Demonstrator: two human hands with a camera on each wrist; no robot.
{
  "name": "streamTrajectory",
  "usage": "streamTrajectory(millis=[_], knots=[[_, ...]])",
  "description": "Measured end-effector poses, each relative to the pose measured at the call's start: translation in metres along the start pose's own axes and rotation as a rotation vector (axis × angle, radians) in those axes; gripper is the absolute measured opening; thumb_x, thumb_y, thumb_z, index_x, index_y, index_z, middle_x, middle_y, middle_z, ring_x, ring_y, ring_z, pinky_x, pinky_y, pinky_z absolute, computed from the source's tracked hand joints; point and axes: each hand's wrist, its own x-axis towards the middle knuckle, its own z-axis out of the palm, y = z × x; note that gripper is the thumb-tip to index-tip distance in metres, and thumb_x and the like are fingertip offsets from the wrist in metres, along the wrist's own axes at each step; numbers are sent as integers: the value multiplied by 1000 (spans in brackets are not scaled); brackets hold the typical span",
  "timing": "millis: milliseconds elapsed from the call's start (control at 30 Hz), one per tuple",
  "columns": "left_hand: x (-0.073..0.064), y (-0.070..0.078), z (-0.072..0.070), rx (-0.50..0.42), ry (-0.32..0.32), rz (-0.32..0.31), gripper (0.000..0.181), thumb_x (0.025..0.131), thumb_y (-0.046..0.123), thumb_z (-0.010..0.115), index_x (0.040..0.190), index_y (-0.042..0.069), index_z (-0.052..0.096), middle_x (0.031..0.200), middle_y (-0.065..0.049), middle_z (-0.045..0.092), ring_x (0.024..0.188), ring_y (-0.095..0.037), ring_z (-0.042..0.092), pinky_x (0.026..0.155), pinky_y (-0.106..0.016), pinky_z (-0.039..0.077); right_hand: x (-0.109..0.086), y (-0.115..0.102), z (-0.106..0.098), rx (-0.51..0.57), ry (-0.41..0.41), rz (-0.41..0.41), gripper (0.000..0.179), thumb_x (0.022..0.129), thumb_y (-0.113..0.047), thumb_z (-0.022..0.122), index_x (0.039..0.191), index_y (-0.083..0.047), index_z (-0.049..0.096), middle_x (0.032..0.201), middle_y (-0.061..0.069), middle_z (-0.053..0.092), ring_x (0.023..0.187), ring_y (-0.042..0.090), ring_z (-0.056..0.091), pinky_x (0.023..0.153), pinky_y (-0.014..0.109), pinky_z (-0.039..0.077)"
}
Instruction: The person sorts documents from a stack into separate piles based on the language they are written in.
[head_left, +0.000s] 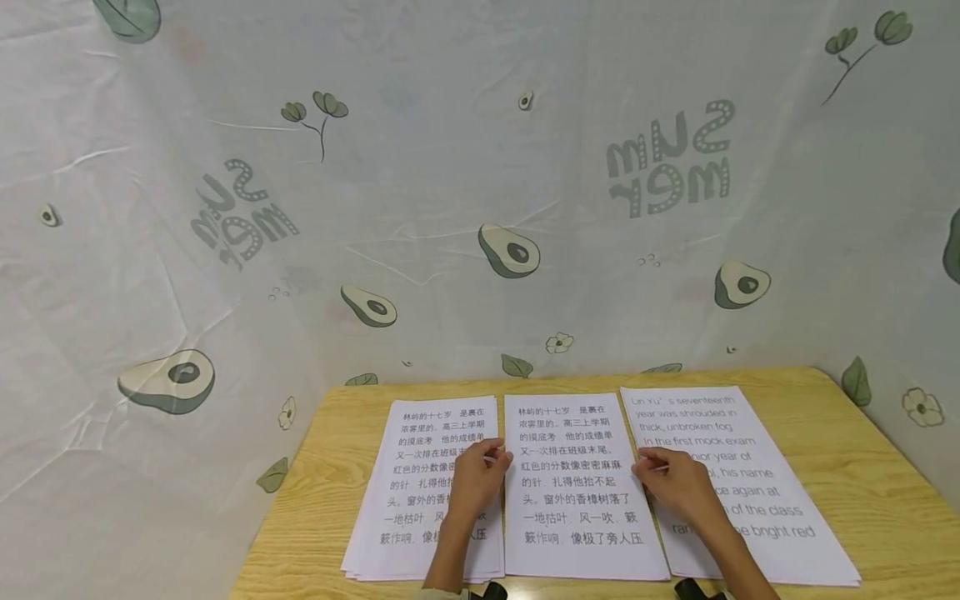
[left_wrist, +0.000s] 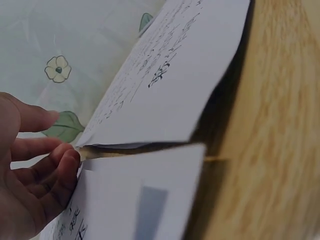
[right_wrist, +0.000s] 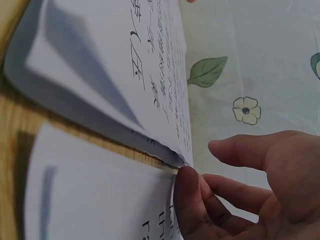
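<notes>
Three paper stacks lie side by side: a left one (head_left: 420,475) and a middle one (head_left: 573,483) printed in Chinese, and a right one (head_left: 787,500) printed in English. My left hand (head_left: 480,479) lies over the left stack's right edge, its fingertips at the gap beside the middle stack. Over the English stack's left edge, my right hand (head_left: 678,483) has its fingertips by the middle stack's right edge. Both wrist views show the thumb apart from loosely bent fingers, with no sheet pinched. In the right wrist view, the middle stack's sheets (right_wrist: 95,60) fan apart at one corner.
The stacks lie on a wood-grain table (head_left: 862,450). Behind and to the sides hangs a pale curtain (head_left: 435,183) printed with avocados, leaves and flowers, meeting the table's back edge. Two dark wrist devices show at the bottom of the head view.
</notes>
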Motion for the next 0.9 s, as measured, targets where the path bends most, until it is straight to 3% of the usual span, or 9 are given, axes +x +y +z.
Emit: streamTrajectory(millis=[400, 667, 800, 900], knots=[[1, -4, 5, 66, 0, 11, 38, 95, 19, 78, 128, 1, 76, 90, 2, 64, 78, -9, 53, 65, -21, 45, 2, 2, 5, -73, -5, -52, 45, 95, -20, 75, 128, 10, 72, 98, 6, 77, 92, 23, 72, 75, 32, 52], [-1, -2, 6, 98, 10, 56, 29, 93, 16, 79, 118, 1, 79, 89, 1, 61, 79, -11, 50, 68, -23, 42, 4, -1, 6, -80, -26, -64, 43, 95, -18, 76, 127, 10, 72, 102, 11, 77, 92, 23, 69, 75, 33, 51], [-1, 1, 6, 92, -4, 61, 16, 95, 17, 78, 100, 2, 76, 85, 0, 57, 73, -9, 48, 61, -21, 40, 2, -4, 4, -72, -23, -66, 43, 95, -18, 76, 127, 10, 72, 103, 13, 78, 92, 24, 71, 73, 32, 52], [-1, 3, 6, 76, -10, 62, 19, 96, 18, 77, 105, 1, 77, 86, 0, 57, 71, -9, 49, 59, -20, 41, 0, -6, 3, -60, -15, -74, 42, 95, -17, 76, 127, 10, 72, 106, 16, 78, 93, 28, 73, 73, 33, 54]])
